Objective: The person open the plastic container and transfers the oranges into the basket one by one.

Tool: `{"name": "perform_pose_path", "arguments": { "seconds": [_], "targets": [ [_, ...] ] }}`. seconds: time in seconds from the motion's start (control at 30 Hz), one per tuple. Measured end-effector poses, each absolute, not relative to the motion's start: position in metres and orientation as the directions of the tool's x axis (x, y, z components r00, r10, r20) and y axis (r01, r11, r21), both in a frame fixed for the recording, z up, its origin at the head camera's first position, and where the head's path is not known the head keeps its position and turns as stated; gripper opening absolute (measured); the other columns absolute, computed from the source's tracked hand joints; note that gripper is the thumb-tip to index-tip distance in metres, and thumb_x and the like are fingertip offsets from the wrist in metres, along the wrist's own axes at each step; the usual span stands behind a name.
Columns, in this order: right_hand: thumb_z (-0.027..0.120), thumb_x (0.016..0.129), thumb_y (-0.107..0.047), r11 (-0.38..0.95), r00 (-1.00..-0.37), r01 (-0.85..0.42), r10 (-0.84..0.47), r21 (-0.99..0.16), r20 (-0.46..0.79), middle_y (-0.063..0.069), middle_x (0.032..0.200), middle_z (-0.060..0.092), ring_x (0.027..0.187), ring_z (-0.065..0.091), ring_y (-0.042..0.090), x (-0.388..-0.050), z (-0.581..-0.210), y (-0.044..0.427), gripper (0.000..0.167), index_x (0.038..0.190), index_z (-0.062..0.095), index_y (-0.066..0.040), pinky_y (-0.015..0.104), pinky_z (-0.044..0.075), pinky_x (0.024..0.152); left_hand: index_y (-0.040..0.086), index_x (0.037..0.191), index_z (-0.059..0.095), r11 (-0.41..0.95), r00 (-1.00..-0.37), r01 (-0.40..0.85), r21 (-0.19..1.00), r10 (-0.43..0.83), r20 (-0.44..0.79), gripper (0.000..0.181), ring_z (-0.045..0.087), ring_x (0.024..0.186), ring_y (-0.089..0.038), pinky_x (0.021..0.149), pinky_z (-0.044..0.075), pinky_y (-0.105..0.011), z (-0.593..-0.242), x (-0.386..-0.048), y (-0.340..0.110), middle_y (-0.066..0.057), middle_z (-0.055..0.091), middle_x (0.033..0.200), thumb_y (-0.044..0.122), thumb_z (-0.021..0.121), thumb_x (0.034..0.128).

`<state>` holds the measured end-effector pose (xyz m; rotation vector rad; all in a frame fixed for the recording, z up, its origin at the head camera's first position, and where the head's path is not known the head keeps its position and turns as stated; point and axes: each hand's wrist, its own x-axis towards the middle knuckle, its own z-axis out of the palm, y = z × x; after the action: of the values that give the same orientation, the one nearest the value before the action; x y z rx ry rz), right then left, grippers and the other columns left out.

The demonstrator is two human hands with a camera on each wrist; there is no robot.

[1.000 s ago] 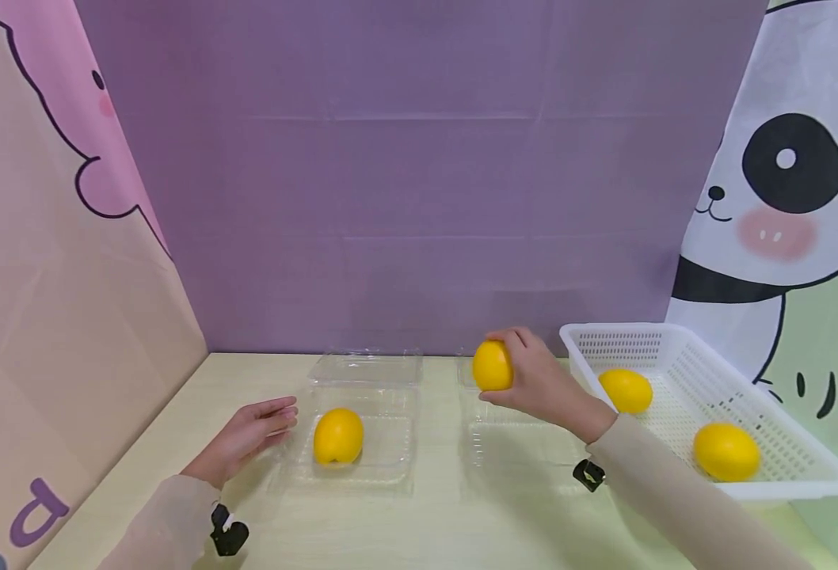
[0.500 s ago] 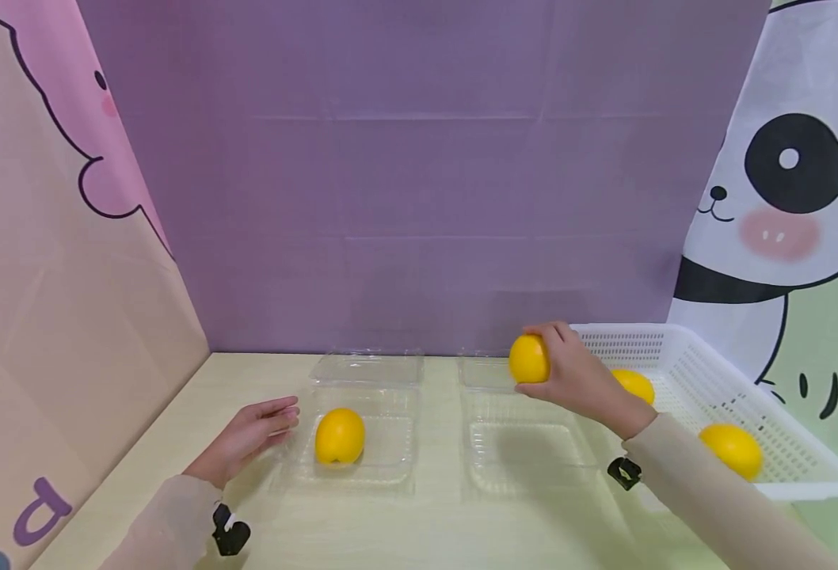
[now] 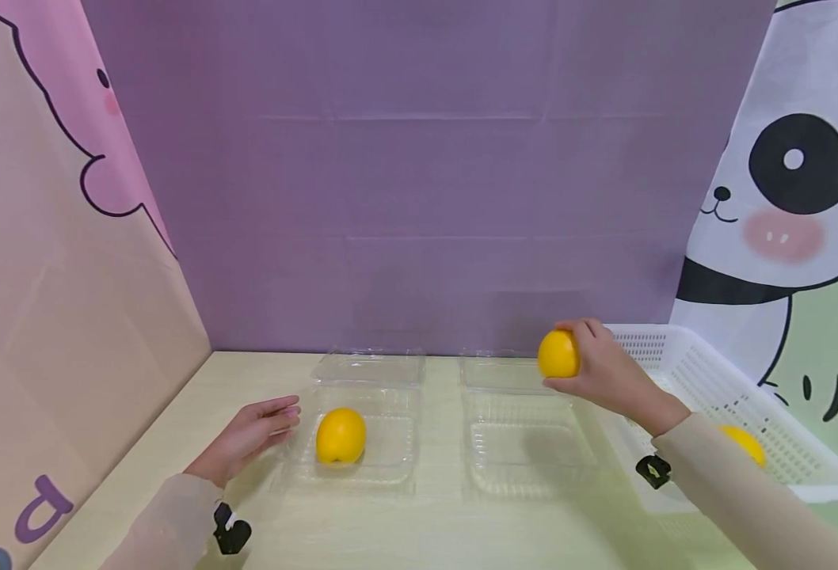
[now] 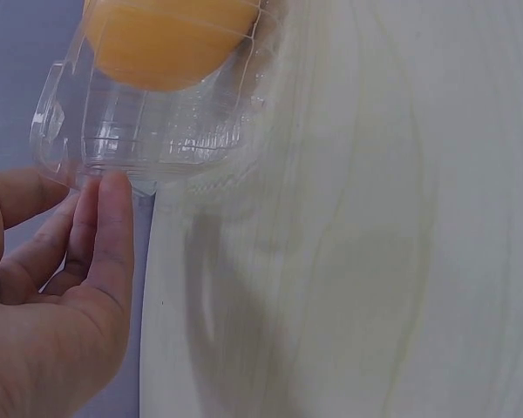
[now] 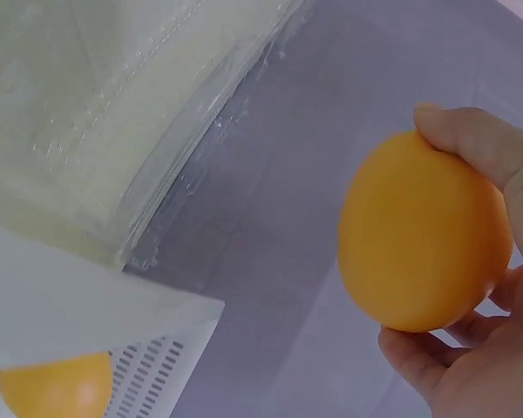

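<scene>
In the head view, my right hand (image 3: pixel 607 372) holds a smooth, oval yellow fruit (image 3: pixel 558 354) in the air. It is above the back right of an open clear plastic clamshell box (image 3: pixel 526 447) that has nothing in it. The right wrist view shows the thumb and fingers gripping the fruit (image 5: pixel 423 231) from both sides. My left hand (image 3: pixel 248 435) is beside the left clear clamshell box (image 3: pixel 390 467), its fingers nearly straight. In the left wrist view the fingertips (image 4: pixel 113 196) are at the box's edge and seem to touch it. A second yellow fruit (image 3: pixel 340 436) sits inside that box.
At the right stands a white perforated plastic basket (image 3: pixel 811 467), partly behind my right forearm. One yellow fruit (image 3: pixel 747 443) shows in it past the sleeve. Both box lids stand open toward the purple backdrop (image 3: pixel 419 174) behind the pale wooden table (image 3: pixel 440 538).
My right hand has moved right with the yellow fruit, from over the right box's middle toward the basket. Its arm now covers more of the basket. The left hand has stayed in place.
</scene>
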<state>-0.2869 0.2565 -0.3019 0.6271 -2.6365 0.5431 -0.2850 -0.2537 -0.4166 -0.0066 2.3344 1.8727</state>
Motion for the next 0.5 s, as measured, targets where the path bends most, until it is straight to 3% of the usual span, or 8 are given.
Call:
{"name": "perform_pose_path", "arguments": {
  "seconds": [0.5],
  "targets": [
    [0.087,0.079,-0.027,0.853,-0.884,-0.420,-0.309,-0.308,0.350,0.027,0.122,0.049,0.097,0.053,0.038,-0.287,-0.296,0.284,0.077,0.134,0.046,0.008,0.052,0.055,0.081,-0.012,0.149,0.033,0.211,-0.989,-0.093,0.973,0.092,-0.114,0.056,0.052,0.127,-0.034,0.098,0.052,-0.034,-0.416,-0.284,-0.253,-0.031,0.042,0.147,0.011,0.055,0.1038]
  ]
}}
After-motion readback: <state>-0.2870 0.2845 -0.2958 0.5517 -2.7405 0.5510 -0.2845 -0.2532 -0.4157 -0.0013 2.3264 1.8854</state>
